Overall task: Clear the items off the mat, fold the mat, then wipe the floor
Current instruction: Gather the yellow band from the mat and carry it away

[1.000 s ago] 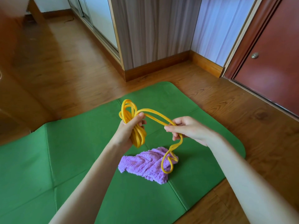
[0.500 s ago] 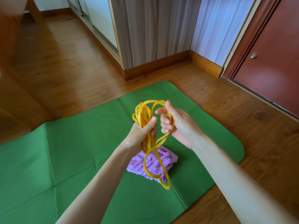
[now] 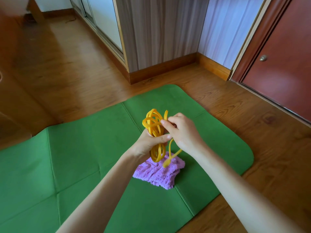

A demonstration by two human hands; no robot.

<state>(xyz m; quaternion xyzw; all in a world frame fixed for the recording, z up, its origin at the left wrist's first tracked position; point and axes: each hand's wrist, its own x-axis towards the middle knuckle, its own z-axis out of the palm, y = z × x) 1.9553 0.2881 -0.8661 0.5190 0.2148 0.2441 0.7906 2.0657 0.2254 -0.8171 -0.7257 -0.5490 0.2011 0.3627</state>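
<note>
At frame centre, the left hand [image 3: 148, 143] grips a looped bundle of flat yellow rubbery band [image 3: 155, 130]; the right hand [image 3: 182, 132] pinches a strand. Below, a fluffy purple cloth [image 3: 156, 174] lies on the creased green mat [image 3: 84, 157], partly hidden.

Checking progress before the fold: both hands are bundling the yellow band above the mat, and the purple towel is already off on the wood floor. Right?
Not quite. The head view shows the purple towel lying on the green mat, not the wood floor. The rest holds: left hand and right hand bundle the yellow band above it.
</note>
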